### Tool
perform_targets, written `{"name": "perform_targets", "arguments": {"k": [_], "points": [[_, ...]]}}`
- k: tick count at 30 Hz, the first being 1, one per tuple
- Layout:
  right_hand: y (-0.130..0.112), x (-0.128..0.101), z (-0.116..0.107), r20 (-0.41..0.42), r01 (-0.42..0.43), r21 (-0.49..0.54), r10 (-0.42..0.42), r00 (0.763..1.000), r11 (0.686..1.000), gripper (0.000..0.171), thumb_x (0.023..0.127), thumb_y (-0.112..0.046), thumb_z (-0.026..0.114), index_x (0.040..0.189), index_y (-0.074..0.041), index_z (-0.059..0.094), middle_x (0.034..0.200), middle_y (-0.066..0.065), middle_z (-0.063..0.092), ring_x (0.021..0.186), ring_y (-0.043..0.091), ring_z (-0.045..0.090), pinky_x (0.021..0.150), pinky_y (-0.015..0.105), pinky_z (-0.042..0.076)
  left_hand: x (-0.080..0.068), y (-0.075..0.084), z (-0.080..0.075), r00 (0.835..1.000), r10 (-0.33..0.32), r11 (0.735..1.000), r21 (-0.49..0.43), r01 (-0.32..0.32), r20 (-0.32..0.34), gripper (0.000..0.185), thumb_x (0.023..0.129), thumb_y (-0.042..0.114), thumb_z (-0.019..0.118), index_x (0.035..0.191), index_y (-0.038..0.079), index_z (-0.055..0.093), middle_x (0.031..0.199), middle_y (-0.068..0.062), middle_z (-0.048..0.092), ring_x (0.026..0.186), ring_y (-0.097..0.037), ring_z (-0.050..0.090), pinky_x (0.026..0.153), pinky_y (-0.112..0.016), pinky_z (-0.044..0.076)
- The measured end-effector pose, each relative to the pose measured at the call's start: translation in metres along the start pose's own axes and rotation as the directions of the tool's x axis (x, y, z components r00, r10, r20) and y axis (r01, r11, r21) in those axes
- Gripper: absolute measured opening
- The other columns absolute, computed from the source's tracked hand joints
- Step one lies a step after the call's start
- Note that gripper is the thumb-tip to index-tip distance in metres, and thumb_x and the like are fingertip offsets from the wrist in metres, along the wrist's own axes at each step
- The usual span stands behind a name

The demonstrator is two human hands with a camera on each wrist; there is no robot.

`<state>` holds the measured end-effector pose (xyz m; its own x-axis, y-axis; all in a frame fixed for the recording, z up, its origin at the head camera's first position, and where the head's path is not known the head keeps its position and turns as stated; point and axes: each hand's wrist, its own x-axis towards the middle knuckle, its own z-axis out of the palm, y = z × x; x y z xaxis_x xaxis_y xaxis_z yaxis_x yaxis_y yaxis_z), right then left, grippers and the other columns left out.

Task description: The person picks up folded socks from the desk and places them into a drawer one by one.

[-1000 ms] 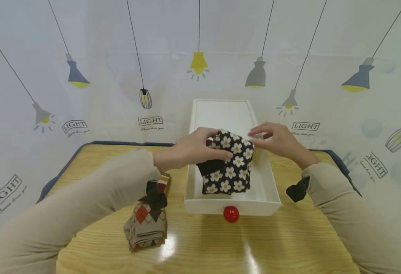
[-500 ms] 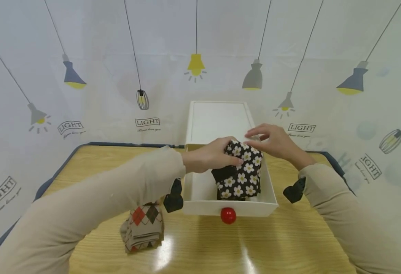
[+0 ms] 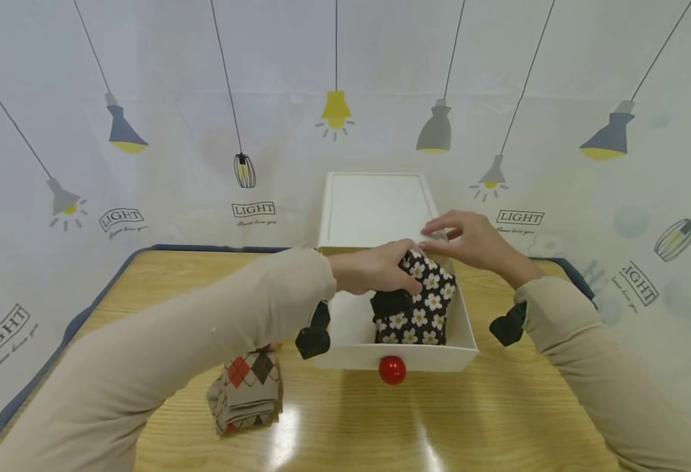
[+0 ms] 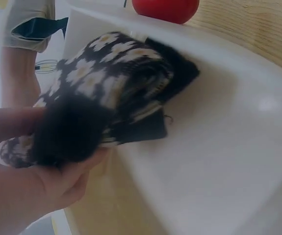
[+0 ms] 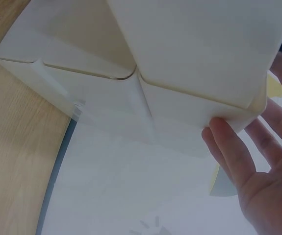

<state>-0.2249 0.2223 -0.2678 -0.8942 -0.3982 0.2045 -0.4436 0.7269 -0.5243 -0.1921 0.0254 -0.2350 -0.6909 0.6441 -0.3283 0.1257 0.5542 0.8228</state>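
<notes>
In the head view my left hand [image 3: 381, 267] grips a folded pair of black socks [image 3: 431, 301] with white and yellow flowers, thumb on the near side. The socks stand tilted inside the white pulled-out drawer [image 3: 345, 358], close behind its front wall. The left wrist view shows the folded layers of the socks [image 4: 94, 78] and their dark ends low over the drawer floor. My right hand [image 3: 475, 244] stays at the front right corner of the white drawer box [image 3: 377, 210], fingers extended; in the right wrist view its fingertips [image 5: 224, 129] are at the casing edge.
A folded stack of beige argyle socks [image 3: 250, 390] lies on the wooden table [image 3: 334, 426], left of the drawer and partly behind my left sleeve. A red round knob [image 3: 392, 370] sticks out from the drawer front. A printed wall sheet [image 3: 286, 131] hangs behind.
My left hand has carried the flowered socks to the right and lower into the drawer. My right hand has kept its place at the box corner.
</notes>
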Motion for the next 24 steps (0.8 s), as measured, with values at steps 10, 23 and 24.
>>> {"name": "perform_targets", "arguments": {"k": [10, 23, 24], "points": [[0.001, 0.0, 0.0, -0.003, -0.009, 0.008, 0.009, 1.0, 1.0, 0.036, 0.081, -0.029, 0.065, 0.106, -0.003, 0.063, 0.115, 0.015, 0.055, 0.096, 0.032, 0.055, 0.08, 0.042, 0.047, 0.003, -0.004, -0.005, 0.999, 0.046, 0.987, 0.158, -0.044, -0.008, 0.042, 0.081, 0.003, 0.063, 0.119, 0.006, 0.047, 0.107, -0.008, 0.052, 0.094, -0.019, 0.053, 0.081, -0.03, 0.045], [0.002, 0.002, 0.0, 0.0, -0.027, 0.041, 0.027, 1.0, 0.999, 0.039, 0.08, -0.032, 0.066, 0.107, -0.003, 0.062, 0.116, 0.015, 0.054, 0.1, 0.031, 0.053, 0.082, 0.043, 0.046, -0.014, -0.016, -0.038, 0.978, 0.209, 0.947, 0.253, -0.197, -0.02, 0.039, 0.082, 0.008, 0.062, 0.119, 0.004, 0.05, 0.121, -0.015, 0.051, 0.107, -0.024, 0.051, 0.088, -0.028, 0.043], [0.002, 0.002, 0.0, -0.001, -0.032, 0.039, 0.032, 0.999, 0.999, 0.039, 0.08, -0.032, 0.066, 0.107, -0.004, 0.062, 0.116, 0.015, 0.054, 0.1, 0.031, 0.053, 0.082, 0.043, 0.046, -0.016, -0.018, -0.041, 0.973, 0.228, 0.942, 0.256, -0.215, -0.02, 0.039, 0.082, 0.008, 0.062, 0.119, 0.004, 0.05, 0.121, -0.015, 0.051, 0.107, -0.024, 0.051, 0.088, -0.028, 0.043]]}}
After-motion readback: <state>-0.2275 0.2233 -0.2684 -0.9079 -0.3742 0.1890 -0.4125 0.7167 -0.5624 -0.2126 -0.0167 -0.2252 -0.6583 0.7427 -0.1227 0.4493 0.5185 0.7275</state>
